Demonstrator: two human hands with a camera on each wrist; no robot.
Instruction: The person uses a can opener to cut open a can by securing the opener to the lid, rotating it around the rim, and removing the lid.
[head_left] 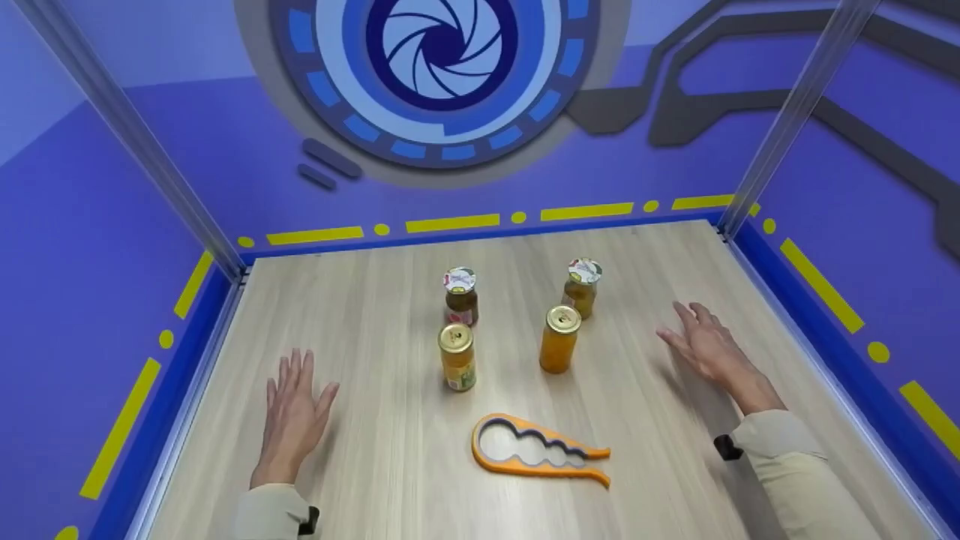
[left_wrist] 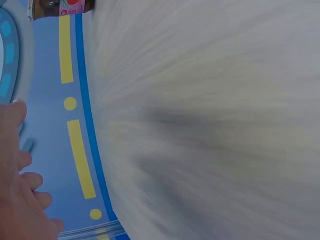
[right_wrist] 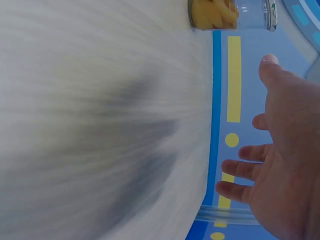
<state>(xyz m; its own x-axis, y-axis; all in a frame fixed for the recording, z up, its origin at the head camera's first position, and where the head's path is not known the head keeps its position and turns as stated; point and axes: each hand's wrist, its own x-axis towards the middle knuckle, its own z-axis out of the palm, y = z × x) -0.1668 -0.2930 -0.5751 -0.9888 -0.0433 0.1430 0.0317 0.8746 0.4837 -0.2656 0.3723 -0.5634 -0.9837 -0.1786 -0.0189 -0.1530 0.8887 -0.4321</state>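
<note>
My left hand [head_left: 291, 416] is over the left part of the table with its fingers extended, holding nothing. On the other side, my right hand [head_left: 709, 346] hovers with spread fingers, also holding nothing. Between them stand two gold-lidded jars, one with a label [head_left: 458, 367] and one of plain orange [head_left: 557, 349]. Behind these are a dark jar [head_left: 461, 306] and a jar of yellowish pieces [head_left: 580, 294], both with patterned lids. Nearest to me lies an orange jar opener [head_left: 540, 450] with a dark scalloped inner edge, its handle ends pointing right.
The light wood table [head_left: 375, 480] is bounded by a blue-purple back wall [head_left: 405, 199] and side walls. Metal posts [head_left: 142, 150] rise at the two far corners. A dark strap piece shows at each cuff.
</note>
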